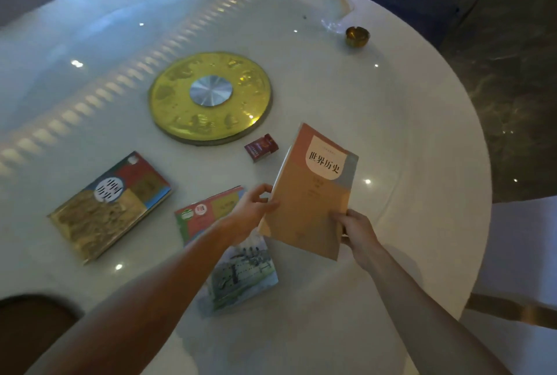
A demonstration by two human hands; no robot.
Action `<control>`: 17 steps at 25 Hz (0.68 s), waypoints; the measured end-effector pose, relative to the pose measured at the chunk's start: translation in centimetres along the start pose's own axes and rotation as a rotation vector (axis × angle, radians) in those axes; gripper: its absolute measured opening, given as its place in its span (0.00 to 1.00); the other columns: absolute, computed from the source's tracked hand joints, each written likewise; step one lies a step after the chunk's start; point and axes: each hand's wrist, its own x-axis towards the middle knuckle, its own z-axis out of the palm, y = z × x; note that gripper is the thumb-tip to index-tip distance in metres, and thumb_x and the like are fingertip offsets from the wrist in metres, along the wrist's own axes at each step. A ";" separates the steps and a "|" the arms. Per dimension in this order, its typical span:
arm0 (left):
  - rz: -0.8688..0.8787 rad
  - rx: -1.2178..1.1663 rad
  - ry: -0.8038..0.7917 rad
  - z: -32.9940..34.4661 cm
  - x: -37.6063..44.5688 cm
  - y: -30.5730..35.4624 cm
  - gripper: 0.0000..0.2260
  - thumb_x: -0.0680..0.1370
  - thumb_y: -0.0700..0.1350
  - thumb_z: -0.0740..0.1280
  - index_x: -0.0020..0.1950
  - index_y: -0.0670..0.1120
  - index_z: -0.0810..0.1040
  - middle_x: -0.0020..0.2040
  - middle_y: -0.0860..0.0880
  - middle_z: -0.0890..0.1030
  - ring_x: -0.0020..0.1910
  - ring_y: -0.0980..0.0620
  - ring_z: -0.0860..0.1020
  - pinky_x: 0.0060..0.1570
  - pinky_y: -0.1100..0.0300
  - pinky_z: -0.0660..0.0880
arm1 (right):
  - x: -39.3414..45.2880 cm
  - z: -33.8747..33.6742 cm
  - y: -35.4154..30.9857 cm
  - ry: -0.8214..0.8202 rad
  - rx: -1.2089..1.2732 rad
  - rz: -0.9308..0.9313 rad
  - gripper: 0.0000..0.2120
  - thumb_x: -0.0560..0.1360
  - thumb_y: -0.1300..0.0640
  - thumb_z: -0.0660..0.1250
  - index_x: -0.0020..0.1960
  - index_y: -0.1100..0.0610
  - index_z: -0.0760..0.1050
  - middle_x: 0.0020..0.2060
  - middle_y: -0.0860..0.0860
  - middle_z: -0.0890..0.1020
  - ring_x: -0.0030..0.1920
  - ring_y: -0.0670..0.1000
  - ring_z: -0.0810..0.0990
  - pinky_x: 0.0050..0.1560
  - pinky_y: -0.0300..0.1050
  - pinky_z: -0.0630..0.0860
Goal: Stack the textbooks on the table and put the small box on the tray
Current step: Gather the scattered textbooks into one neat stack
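Observation:
An orange textbook (pixel 310 190) is lifted above the round white table (pixel 391 103), tilted. My left hand (pixel 251 209) grips its left edge and my right hand (pixel 354 227) grips its lower right corner. A second textbook (pixel 238 272) with a green and red cover lies flat under my left forearm. A third textbook (pixel 110 206) with a gold, red and blue cover lies flat at the left. A small red box (pixel 260 147) sits on the table just in front of the round gold tray (pixel 211 97) at the table's centre.
A small brass ashtray (pixel 357 36) stands at the far right, with a folded white napkin (pixel 334 2) behind it. A dark chair back (pixel 36 320) is at the lower left and a white-covered chair (pixel 524 254) at the right edge.

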 end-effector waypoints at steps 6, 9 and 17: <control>-0.056 -0.092 0.394 -4.6 -5.9 -6.0 0.05 0.80 0.39 0.67 0.56 0.44 0.79 0.52 0.39 0.84 0.41 0.43 0.83 0.27 0.58 0.79 | -1.9 8.6 0.9 -0.068 -0.288 -0.173 0.06 0.79 0.59 0.68 0.55 0.55 0.79 0.52 0.55 0.86 0.52 0.58 0.85 0.51 0.55 0.82; -0.114 -0.094 0.538 -6.1 -8.1 -9.4 0.07 0.79 0.39 0.69 0.57 0.44 0.79 0.51 0.44 0.82 0.44 0.49 0.81 0.36 0.60 0.77 | -2.6 11.8 2.1 -0.115 -0.440 -0.220 0.11 0.79 0.59 0.67 0.61 0.57 0.79 0.53 0.55 0.85 0.51 0.56 0.84 0.53 0.54 0.82; -0.239 -0.030 0.605 -8.2 -10.7 -16.1 0.10 0.69 0.39 0.79 0.50 0.42 0.85 0.49 0.42 0.87 0.46 0.46 0.84 0.52 0.50 0.82 | -3.4 15.1 5.3 -0.151 -0.788 -0.303 0.11 0.78 0.57 0.67 0.59 0.53 0.79 0.51 0.52 0.84 0.51 0.57 0.83 0.53 0.51 0.79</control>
